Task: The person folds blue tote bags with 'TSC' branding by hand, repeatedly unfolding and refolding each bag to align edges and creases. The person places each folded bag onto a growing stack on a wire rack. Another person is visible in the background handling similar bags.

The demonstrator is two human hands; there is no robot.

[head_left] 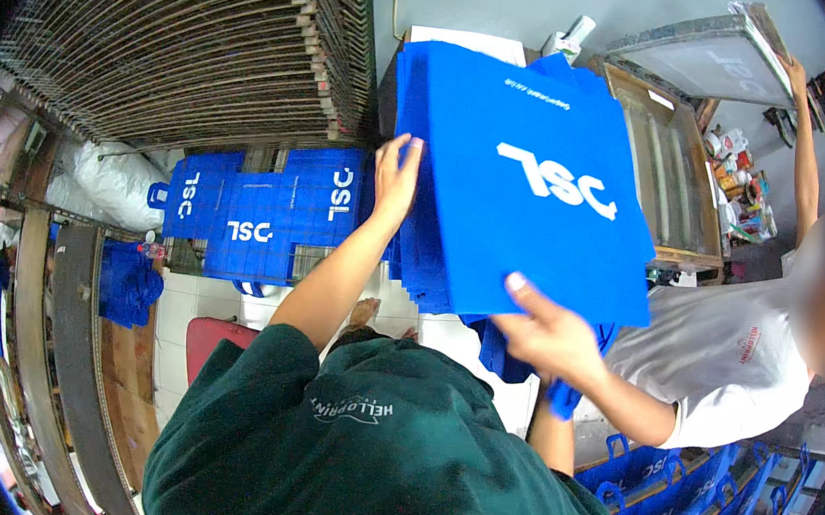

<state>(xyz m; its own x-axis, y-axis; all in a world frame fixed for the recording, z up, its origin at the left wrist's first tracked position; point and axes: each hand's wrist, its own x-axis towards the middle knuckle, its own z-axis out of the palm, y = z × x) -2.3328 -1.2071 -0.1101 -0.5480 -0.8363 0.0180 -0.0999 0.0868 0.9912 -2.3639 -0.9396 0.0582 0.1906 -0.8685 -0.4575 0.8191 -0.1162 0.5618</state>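
Observation:
A flat blue fabric bag with white printing lies uppermost, slightly askew, on a stack of similar blue pieces. My left hand rests against the left edge of that stack, its fingers extended and somewhat apart. From the green sleeve, my right forearm reaches up beside a bunch of blue cloth. A co-worker's forearm crosses over it, so my right hand's fingers are hidden. The co-worker's hand is over the near edge of the top bag, blurred by motion.
At right, the co-worker's other hand holds a raised printing screen above a wooden frame. A wire drying rack fills the upper left, with printed blue pieces below. A red stool stands left; handled blue bags line the lower right.

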